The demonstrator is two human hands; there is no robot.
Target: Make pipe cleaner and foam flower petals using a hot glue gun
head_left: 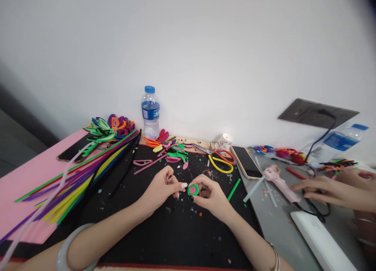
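Over the middle of the black mat (176, 241), right hand (212, 195) pinching a small round green-and-pink piece (193, 190) between thumb and fingers; left hand (164, 186) just beside it, fingers curled, thumb pointing at the piece, can't tell if it grips anything. Beyond: scissors (212, 151), upright water bottle (150, 112) by the wall. Left side: bundle of coloured fuzzy stems (88, 180). Right, on grey tabletop (276, 233): pink glue gun (277, 181), co-worker's hand (326, 191) near it

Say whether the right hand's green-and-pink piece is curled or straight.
Curled: the green-and-pink piece in the right hand shows a green ring around pink.
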